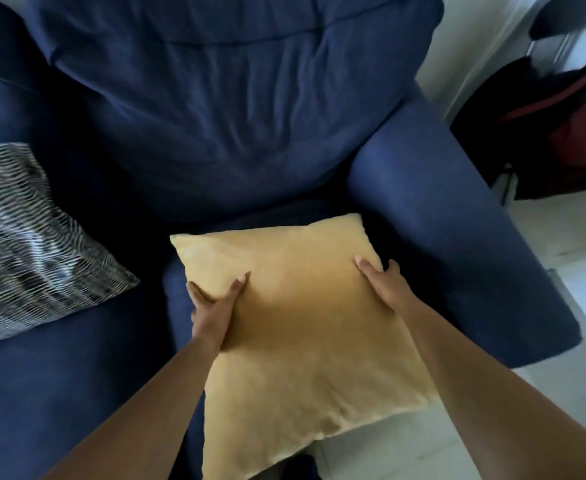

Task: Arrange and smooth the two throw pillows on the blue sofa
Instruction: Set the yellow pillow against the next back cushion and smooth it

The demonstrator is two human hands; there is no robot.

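Note:
A square yellow throw pillow (302, 327) is held over the right seat of the blue sofa (215, 133), its near corner hanging past the seat's front edge. My left hand (212, 306) grips its left edge, thumb on top and fingers underneath. My right hand (381, 285) grips its right edge the same way. A second pillow with a black-and-white wavy pattern (25, 237) lies on the sofa's left seat, against the backrest and partly cut off by the frame edge.
The sofa's right armrest (458, 254) runs beside the yellow pillow. Past it, a dark and red bag (561, 133) rests on the white tiled floor (561, 237), near a chair with metal legs (558, 22).

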